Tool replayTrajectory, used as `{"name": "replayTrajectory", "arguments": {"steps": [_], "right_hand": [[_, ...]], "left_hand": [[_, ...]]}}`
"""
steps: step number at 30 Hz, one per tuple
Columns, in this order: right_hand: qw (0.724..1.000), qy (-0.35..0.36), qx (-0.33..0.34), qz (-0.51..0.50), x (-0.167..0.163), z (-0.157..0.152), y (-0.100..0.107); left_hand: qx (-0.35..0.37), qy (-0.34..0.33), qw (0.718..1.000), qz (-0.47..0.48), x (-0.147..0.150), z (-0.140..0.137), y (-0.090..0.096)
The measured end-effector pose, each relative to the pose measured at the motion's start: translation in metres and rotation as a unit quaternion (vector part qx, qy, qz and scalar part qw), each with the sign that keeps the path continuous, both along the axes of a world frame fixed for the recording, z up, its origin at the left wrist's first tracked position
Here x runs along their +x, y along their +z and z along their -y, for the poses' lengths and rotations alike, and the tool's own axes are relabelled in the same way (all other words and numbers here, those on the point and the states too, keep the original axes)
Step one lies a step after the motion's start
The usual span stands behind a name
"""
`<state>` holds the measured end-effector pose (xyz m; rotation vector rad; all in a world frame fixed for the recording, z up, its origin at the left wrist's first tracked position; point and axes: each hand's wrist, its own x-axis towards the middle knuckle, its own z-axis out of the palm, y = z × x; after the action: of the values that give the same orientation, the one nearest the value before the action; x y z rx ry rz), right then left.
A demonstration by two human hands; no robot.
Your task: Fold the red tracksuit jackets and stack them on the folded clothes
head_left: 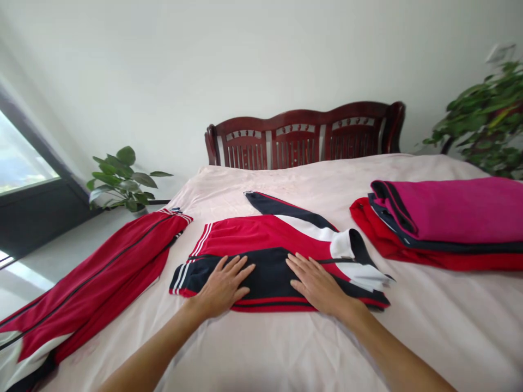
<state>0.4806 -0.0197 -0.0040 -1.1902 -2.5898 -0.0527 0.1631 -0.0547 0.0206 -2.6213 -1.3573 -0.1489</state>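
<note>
A red, navy and white track jacket (245,231) lies on the bed, its white collar pointing right and its striped hem left. The near side is folded inward, showing a navy panel over the red front. My left hand (226,286) rests flat on that panel near the hem, fingers spread. Closer to the collar, my right hand (316,283) presses on the same fold, also with fingers apart. One navy and white sleeve stretches away at the far side. Neither hand grips the cloth.
Folded clothes in magenta (461,209), navy and red are stacked at the right. Another red garment (110,272) lies along the left edge of the pink bedsheet (261,354). Behind stands a dark wooden headboard (294,139). Potted plants (122,179) flank the bed.
</note>
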Motion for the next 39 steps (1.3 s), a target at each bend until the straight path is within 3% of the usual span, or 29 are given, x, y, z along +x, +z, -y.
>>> {"name": "replayTrajectory", "arguments": {"steps": [4, 10, 23, 27, 31, 35, 39], "right_hand": [[1.0, 0.002, 0.02, -0.002, 0.002, 0.002, -0.001], [0.999, -0.019, 0.03, -0.006, 0.004, 0.002, -0.002], [0.998, -0.067, 0.008, 0.001, 0.013, 0.002, -0.001], [0.995, -0.083, 0.038, -0.039, 0.013, 0.006, 0.008], [0.993, -0.026, 0.066, -0.09, 0.007, 0.02, 0.025], [0.995, 0.07, 0.028, -0.072, -0.005, 0.035, 0.035], [0.994, 0.102, -0.003, -0.034, -0.014, 0.043, 0.039]], "left_hand": [[0.029, 0.075, 0.997, -0.007, -0.041, 0.005, -0.008], [0.065, 0.185, 0.98, 0.009, -0.072, 0.003, -0.012], [-0.01, 0.251, 0.955, 0.157, -0.102, 0.006, -0.012], [0.006, 0.258, 0.95, 0.176, -0.101, 0.008, -0.011], [0.012, 0.259, 0.951, 0.169, -0.097, 0.009, -0.01], [0.016, 0.266, 0.948, 0.171, -0.097, 0.008, -0.011], [0.002, 0.269, 0.948, 0.168, -0.096, 0.008, -0.01]]}}
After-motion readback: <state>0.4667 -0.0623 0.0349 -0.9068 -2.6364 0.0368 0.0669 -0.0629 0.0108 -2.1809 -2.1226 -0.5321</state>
